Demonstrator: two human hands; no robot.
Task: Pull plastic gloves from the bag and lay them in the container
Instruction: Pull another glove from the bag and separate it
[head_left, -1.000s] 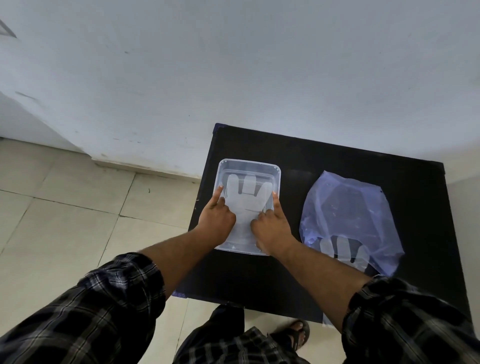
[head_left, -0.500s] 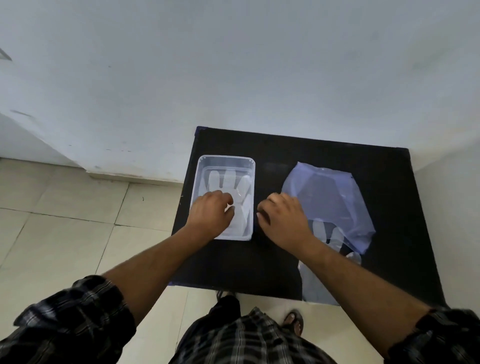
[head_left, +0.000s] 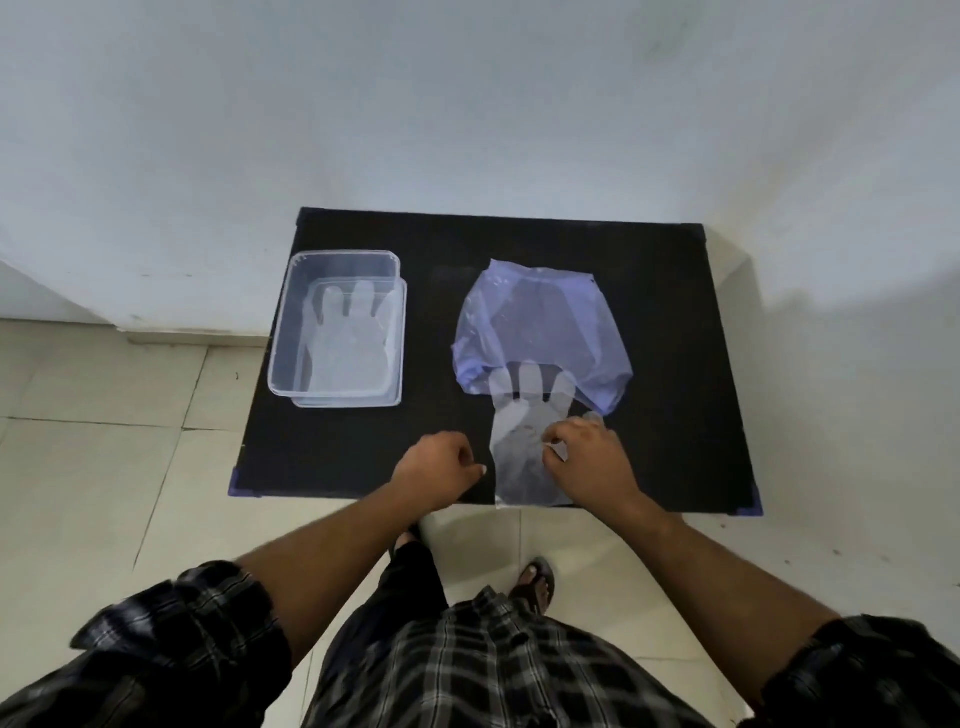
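A clear glove (head_left: 522, 447) is lying on the black table (head_left: 675, 338), its fingers tucked under the mouth of the purple bag (head_left: 540, 322). Its right edge is pinched by the curled fingers of the right hand (head_left: 589, 457). The left hand (head_left: 439, 470) is loosely curled just beside the glove, and nothing is held in it. Another glove (head_left: 345, 343) is laid flat in the container (head_left: 291, 332), far to the left.
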